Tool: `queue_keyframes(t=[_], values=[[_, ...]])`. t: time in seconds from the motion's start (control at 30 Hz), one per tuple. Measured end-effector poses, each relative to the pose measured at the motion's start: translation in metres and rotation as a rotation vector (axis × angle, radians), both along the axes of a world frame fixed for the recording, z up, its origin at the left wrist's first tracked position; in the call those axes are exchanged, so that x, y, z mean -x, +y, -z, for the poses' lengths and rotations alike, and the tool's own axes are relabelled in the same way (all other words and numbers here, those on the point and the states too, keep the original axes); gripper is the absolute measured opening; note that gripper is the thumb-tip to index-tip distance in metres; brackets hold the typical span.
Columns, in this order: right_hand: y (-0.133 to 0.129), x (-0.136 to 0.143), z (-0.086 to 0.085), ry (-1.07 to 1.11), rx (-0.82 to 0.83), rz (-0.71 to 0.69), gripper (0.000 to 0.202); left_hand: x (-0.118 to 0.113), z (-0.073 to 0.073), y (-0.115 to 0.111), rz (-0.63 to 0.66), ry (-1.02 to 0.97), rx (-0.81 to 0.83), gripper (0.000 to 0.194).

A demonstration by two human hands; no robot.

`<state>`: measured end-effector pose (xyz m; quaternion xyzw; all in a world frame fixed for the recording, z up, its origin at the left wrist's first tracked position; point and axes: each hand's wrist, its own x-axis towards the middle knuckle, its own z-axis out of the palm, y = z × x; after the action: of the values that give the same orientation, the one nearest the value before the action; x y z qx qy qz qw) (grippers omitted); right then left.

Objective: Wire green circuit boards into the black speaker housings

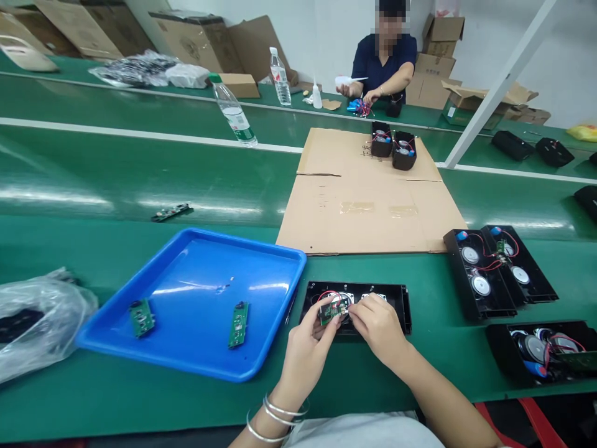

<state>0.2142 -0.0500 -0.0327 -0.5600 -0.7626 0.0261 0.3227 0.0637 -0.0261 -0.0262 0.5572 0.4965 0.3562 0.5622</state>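
Between the thumb and fingers of my left hand (311, 342) is a small green circuit board (330, 310), held above a black speaker housing (401, 311). My right hand (380, 326) pinches at the board's right end, where a small white connector or wire end seems to be; it is too small to tell. Red wires (326, 294) run near the board. The housing lies on the green table (373, 386) with round speakers inside, partly hidden by my hands. Two more circuit boards (238, 325) (142, 317) lie in the blue tray (186, 358) on the left.
Black housings with speakers and wires (480, 274) (541, 354) stand at right. A cardboard sheet (368, 218) bears two housings (403, 151) beyond my hands. A plastic bag (41, 323) lies at far left, a tilted bottle (236, 115) behind. Across the table sits a person (385, 62).
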Motion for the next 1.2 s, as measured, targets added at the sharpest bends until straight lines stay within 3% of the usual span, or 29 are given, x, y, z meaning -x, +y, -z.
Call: queue_keyframes(t=[0.23,0.5,0.63,0.83,1.0,1.1,1.2], values=[[0.000,0.003,-0.010,-0.343,-0.126,-0.079,0.040,-0.001,-0.005,0.002,0.100,0.081,-0.068,0.032],[0.001,0.008,0.010,-0.129,-0.064,0.039,0.037,0.000,-0.003,0.009,0.189,0.179,-0.235,0.028],[0.004,0.003,0.009,-0.042,0.030,0.082,0.018,0.004,-0.006,0.014,0.258,0.131,-0.170,0.027],[0.007,0.001,0.013,-0.176,0.097,0.014,0.015,0.011,-0.005,0.018,0.291,-0.052,0.043,0.027],[0.002,0.006,0.012,-0.184,0.176,0.070,0.013,0.007,-0.007,0.017,0.255,-0.026,0.042,0.027],[-0.003,-0.004,-0.003,-0.135,0.281,0.054,0.032,0.004,-0.010,0.014,0.198,-0.019,0.058,0.030],[-0.004,-0.021,-0.017,-0.208,0.363,0.021,0.088,0.006,-0.011,0.011,0.145,0.012,0.073,0.034]])
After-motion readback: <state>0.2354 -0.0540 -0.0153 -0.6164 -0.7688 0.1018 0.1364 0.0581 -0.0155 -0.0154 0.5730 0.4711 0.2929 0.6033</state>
